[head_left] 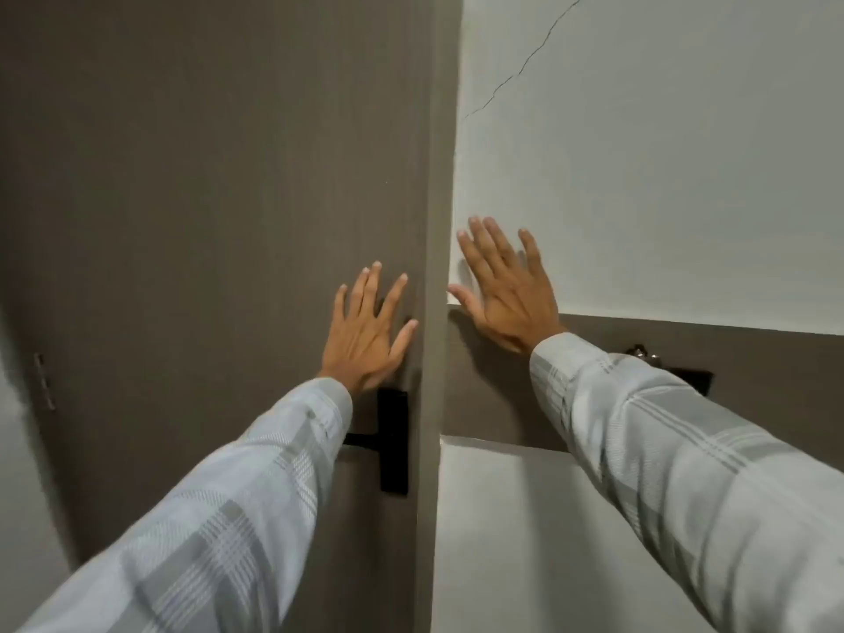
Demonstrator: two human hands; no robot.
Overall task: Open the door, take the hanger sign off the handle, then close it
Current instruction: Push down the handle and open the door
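Observation:
A grey-brown door [219, 198] fills the left half of the view and sits flush in its frame [440, 175]. Its black handle and lock plate [392, 443] are low near the door's right edge, partly hidden by my left sleeve. My left hand [367, 331] lies flat on the door just above the handle, fingers spread. My right hand [504, 287] presses flat on the white wall [639, 175] right of the frame, fingers apart. No hanger sign is visible on the handle.
A grey-brown band [753, 386] crosses the wall at handle height, with a black plate and small metal knobs [644, 354] behind my right sleeve. A thin crack [516, 75] runs up the white wall. A hinge [43, 381] shows at the door's left edge.

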